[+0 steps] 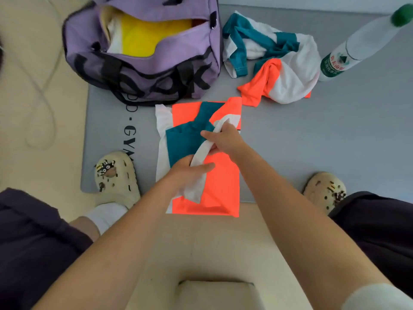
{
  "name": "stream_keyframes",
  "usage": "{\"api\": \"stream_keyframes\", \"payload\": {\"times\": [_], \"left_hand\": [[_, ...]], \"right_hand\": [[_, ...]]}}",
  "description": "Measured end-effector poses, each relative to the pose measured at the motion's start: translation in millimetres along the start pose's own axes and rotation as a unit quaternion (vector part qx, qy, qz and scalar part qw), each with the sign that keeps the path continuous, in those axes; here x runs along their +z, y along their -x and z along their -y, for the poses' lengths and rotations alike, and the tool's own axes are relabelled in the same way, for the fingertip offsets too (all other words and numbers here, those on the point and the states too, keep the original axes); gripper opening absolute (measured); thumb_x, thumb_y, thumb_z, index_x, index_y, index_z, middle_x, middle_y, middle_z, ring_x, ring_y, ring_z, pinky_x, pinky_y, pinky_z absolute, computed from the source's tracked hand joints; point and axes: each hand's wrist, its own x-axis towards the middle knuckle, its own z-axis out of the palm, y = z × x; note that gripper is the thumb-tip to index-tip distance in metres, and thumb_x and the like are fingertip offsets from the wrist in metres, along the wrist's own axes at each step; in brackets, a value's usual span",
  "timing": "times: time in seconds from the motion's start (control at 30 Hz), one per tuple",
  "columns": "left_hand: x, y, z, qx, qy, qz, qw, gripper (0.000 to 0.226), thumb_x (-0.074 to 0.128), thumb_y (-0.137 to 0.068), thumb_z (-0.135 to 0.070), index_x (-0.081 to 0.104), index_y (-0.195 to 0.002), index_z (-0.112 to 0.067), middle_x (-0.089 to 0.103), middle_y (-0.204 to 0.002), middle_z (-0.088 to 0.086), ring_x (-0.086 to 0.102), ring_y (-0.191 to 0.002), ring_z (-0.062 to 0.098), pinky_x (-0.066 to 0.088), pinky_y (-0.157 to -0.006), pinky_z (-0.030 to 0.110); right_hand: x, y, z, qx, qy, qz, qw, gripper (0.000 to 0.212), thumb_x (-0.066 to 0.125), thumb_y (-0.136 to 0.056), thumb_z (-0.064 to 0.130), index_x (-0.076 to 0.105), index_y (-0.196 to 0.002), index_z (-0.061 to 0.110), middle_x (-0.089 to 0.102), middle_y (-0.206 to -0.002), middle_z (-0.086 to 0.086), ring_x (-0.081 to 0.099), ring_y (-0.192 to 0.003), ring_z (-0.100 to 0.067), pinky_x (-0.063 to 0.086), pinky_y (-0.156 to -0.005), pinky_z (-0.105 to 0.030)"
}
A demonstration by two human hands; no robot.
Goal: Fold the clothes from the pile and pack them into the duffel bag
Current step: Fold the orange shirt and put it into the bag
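Note:
An orange, teal and white garment (221, 186) lies partly folded on the grey mat (312, 142) in front of me. My left hand (190, 173) grips the near end of a white strip of that garment. Farther along the same strip, my right hand (223, 137) holds it lifted above the cloth. The purple duffel bag (143, 70) stands open at the back left, with yellow and white fabric (145, 34) inside. A crumpled pile of teal, white and orange clothes (272, 59) lies to the bag's right.
A clear plastic bottle (357, 43) with a green cap and label lies at the back right on the mat. My two feet in cream clogs (116, 177) rest at the mat's near edge. A thin cable (40, 90) loops over the beige floor on the left.

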Motion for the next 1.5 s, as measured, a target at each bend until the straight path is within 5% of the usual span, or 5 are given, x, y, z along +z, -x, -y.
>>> {"api": "stream_keyframes", "payload": {"times": [0.33, 0.53, 1.0, 1.17, 1.5], "left_hand": [[-88.2, -10.2, 38.7, -0.012, -0.092, -0.176, 0.98, 0.009, 0.071, -0.087, -0.027, 0.067, -0.09, -0.021, 0.068, -0.091, 0.002, 0.064, -0.084, 0.022, 0.05, -0.08, 0.033], [-76.2, -14.5, 57.3, 0.023, -0.177, -0.292, 0.94, 0.025, 0.062, -0.082, -0.03, 0.051, -0.062, -0.019, 0.052, -0.057, -0.005, 0.049, -0.051, 0.012, 0.033, -0.047, 0.025], [-75.2, -14.2, 52.6, 0.041, -0.241, -0.294, 0.924, 0.027, 0.068, -0.082, -0.037, 0.051, -0.095, -0.019, 0.059, -0.084, -0.002, 0.055, -0.069, 0.016, 0.035, -0.051, 0.027], [-50.1, -19.5, 13.2, 0.195, -0.394, -0.383, 0.813, 0.058, 0.072, -0.078, -0.035, 0.049, -0.125, -0.009, 0.051, -0.122, 0.012, 0.048, -0.111, 0.03, 0.041, -0.085, 0.041], [60.6, -71.2, -67.1, 0.338, -0.745, 0.025, 0.575, 0.039, 0.051, -0.091, -0.024, 0.052, -0.13, -0.024, 0.053, -0.136, -0.002, 0.039, -0.135, 0.018, 0.012, -0.117, 0.05]], "right_hand": [[56.8, 5.5, 11.3, -0.048, 0.094, 0.103, 0.989, 0.017, 0.072, -0.087, 0.021, 0.06, -0.09, 0.01, 0.066, -0.086, -0.012, 0.067, -0.072, -0.017, 0.057, -0.061, -0.031], [-8.3, 2.8, -39.2, -0.032, 0.182, -0.221, 0.958, 0.006, 0.061, -0.089, 0.019, 0.056, -0.09, 0.015, 0.067, -0.089, -0.01, 0.062, -0.072, -0.023, 0.046, -0.062, -0.029], [-18.9, 17.2, -88.8, 0.052, 0.149, -0.029, 0.987, 0.019, 0.071, -0.087, 0.025, 0.067, -0.086, 0.007, 0.064, -0.083, -0.007, 0.056, -0.077, -0.019, 0.049, -0.07, -0.035], [-42.2, 18.3, -82.1, -0.015, 0.132, -0.11, 0.985, 0.014, 0.06, -0.094, 0.031, 0.059, -0.092, 0.017, 0.06, -0.077, 0.002, 0.053, -0.069, -0.014, 0.043, -0.06, -0.026], [-99.2, -4.0, -58.7, -0.06, 0.355, 0.046, 0.932, 0.032, 0.074, -0.086, 0.022, 0.07, -0.114, 0.007, 0.067, -0.106, -0.004, 0.054, -0.094, -0.009, 0.032, -0.07, -0.012]]}}
